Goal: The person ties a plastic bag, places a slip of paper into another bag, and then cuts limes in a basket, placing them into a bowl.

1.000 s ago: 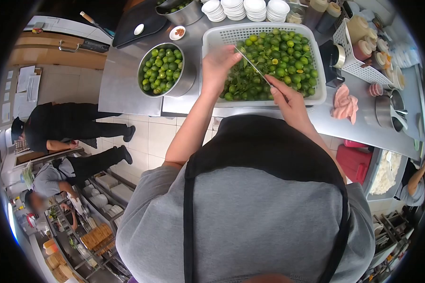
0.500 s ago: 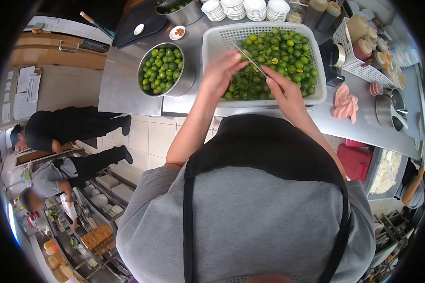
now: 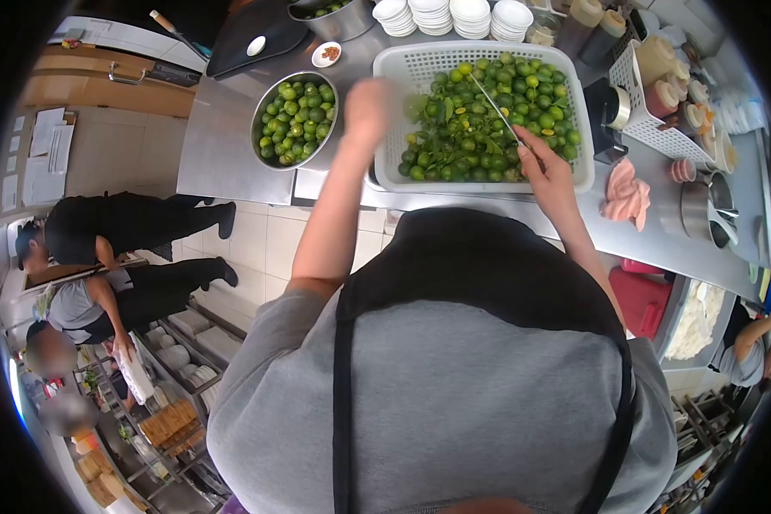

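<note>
My right hand [image 3: 546, 164] grips a knife [image 3: 493, 103] with a thin blade, which points up and left over the basket. Beneath it, small green limes [image 3: 531, 90] and some loose leaves [image 3: 441, 120] fill much of a white perforated plastic basket [image 3: 585, 154]. My left hand [image 3: 373, 111] is smeared by motion above the basket's left edge, on the side towards a round steel pot [image 3: 337, 128]. Whether its fingers hold anything is hidden by the blur. More limes [image 3: 295, 116] heap up inside that pot. A blurred green patch shows just right of my left hand.
Stacked white dishes [image 3: 469, 19] and a second steel pot [image 3: 338, 21] stand at the back. On the right are a pink cloth [image 3: 627, 195], a white basket of bottles [image 3: 660, 128] and steel pans [image 3: 702, 210]. Several people work behind, including one in black [image 3: 86, 231].
My left hand has moved left from the knife's tip towards the steel pot. The right hand and knife have shifted right and slightly down. At left, a co-worker's arms have moved.
</note>
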The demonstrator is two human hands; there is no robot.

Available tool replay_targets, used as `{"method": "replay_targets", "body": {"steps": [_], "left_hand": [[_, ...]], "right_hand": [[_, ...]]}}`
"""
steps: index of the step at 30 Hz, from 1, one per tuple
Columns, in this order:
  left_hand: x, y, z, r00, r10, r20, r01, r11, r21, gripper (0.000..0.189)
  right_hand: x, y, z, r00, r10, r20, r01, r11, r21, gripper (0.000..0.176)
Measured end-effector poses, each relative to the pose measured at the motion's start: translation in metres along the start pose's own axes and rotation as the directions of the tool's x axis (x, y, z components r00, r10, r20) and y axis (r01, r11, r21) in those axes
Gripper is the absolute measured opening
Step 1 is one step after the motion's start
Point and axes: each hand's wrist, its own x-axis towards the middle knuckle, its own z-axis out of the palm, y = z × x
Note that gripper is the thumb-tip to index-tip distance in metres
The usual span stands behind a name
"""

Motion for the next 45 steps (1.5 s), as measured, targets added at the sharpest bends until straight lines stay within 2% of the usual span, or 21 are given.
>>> {"method": "replay_targets", "body": {"steps": [2, 6, 9, 11, 12, 13, 14, 15, 17, 20, 24, 25, 26, 27, 29, 30, 32, 33, 35, 41, 45], "left_hand": [[0.005, 0.045, 0.014, 0.969, 0.0, 0.248, -0.055, 0.976, 0.212, 0.014], [0.019, 0.047, 0.063, 0.954, 0.032, 0.298, -0.133, 0.936, 0.326, 0.018], [0.017, 0.048, 0.053, 0.938, 0.006, 0.345, -0.11, 0.953, 0.283, 0.021], [0.006, 0.049, 0.019, 0.968, 0.091, 0.236, -0.085, 0.996, -0.033, 0.025], [0.004, 0.042, 0.014, 0.965, 0.098, 0.242, -0.093, 0.995, -0.034, 0.025], [0.003, 0.033, 0.009, 0.972, 0.059, 0.229, 0.032, 0.928, -0.372, 0.026], [0.001, 0.027, 0.007, 0.973, 0.011, 0.231, 0.149, 0.734, -0.662, 0.029], [-0.004, 0.03, -0.002, 0.973, 0.007, 0.23, 0.151, 0.735, -0.661, 0.029], [-0.019, 0.042, -0.029, 0.947, -0.001, 0.322, 0.321, 0.07, -0.944, 0.033], [-0.027, 0.047, -0.036, 0.961, 0.063, 0.268, 0.271, -0.041, -0.962, 0.034], [-0.029, 0.049, -0.032, 0.949, 0.118, 0.293, 0.302, -0.072, -0.951, 0.039], [-0.028, 0.049, -0.019, 0.98, 0.03, 0.198, 0.144, 0.584, -0.799, 0.042], [-0.028, 0.046, -0.009, 0.997, 0.023, 0.068, -0.005, 0.969, -0.246, 0.046], [-0.028, 0.046, -0.008, 0.998, 0.022, 0.063, -0.006, 0.969, -0.246, 0.046], [-0.03, 0.045, -0.008, 0.987, -0.077, 0.141, 0.148, 0.778, -0.61, 0.048], [-0.033, 0.047, -0.011, 0.986, -0.077, 0.146, 0.151, 0.778, -0.609, 0.048], [-0.033, 0.051, -0.021, 0.95, -0.099, 0.297, 0.311, 0.402, -0.861, 0.039], [-0.033, 0.052, -0.023, 0.95, -0.097, 0.298, 0.311, 0.404, -0.86, 0.039], [-0.034, 0.055, -0.027, 0.944, -0.019, 0.33, 0.33, 0.111, -0.938, 0.035], [-0.036, 0.072, -0.037, 0.978, -0.044, 0.205, 0.203, -0.044, -0.978, 0.024], [-0.035, 0.074, -0.033, 0.982, -0.057, 0.177, 0.174, -0.06, -0.983, 0.021]], "right_hand": [[-0.001, -0.004, 0.003, 1.0, -0.012, 0.001, 0.012, 1.0, -0.017, 0.031], [-0.004, -0.003, 0.004, 0.998, -0.06, -0.013, 0.06, 0.998, 0.001, 0.031], [-0.006, 0.0, 0.002, 0.999, -0.038, 0.001, 0.038, 0.999, 0.002, 0.031], [-0.006, 0.0, 0.001, 1.0, -0.026, -0.011, 0.026, 1.0, 0.011, 0.031], [-0.006, -0.001, 0.0, 0.999, -0.041, -0.021, 0.042, 0.999, 0.017, 0.031], [-0.006, -0.003, 0.0, 0.998, -0.06, -0.029, 0.06, 0.998, 0.021, 0.031], [-0.006, -0.004, -0.001, 0.998, -0.058, -0.029, 0.058, 0.998, 0.022, 0.031], [-0.005, -0.004, 0.0, 0.999, -0.039, -0.017, 0.04, 0.998, 0.052, 0.031], [-0.003, -0.009, 0.003, 1.0, -0.024, 0.005, 0.023, 0.996, 0.081, 0.031], [-0.002, -0.02, 0.007, 0.998, -0.05, 0.046, 0.047, 0.996, 0.074, 0.031], [-0.002, -0.025, 0.012, 0.995, -0.071, 0.068, 0.061, 0.989, 0.137, 0.032], [-0.001, -0.025, 0.013, 0.995, -0.073, 0.074, 0.062, 0.988, 0.144, 0.032], [-0.002, -0.025, 0.012, 0.994, -0.075, 0.079, 0.064, 0.988, 0.142, 0.032], [-0.003, -0.025, 0.012, 0.995, -0.067, 0.079, 0.056, 0.989, 0.136, 0.032], [-0.003, -0.025, 0.01, 0.996, -0.056, 0.072, 0.046, 0.99, 0.132, 0.032], [-0.005, -0.025, 0.009, 0.996, -0.03, 0.082, 0.019, 0.99, 0.137, 0.032], [-0.005, -0.024, 0.009, 0.996, -0.008, 0.087, -0.005, 0.989, 0.144, 0.032], [-0.005, -0.024, 0.01, 0.996, -0.026, 0.089, 0.012, 0.988, 0.155, 0.032], [-0.005, -0.025, 0.012, 0.995, -0.045, 0.086, 0.03, 0.986, 0.165, 0.032], [-0.009, -0.028, 0.019, 0.984, -0.112, 0.138, 0.093, 0.985, 0.143, 0.033], [-0.009, -0.031, 0.019, 0.985, -0.117, 0.13, 0.1, 0.986, 0.131, 0.032]]}}
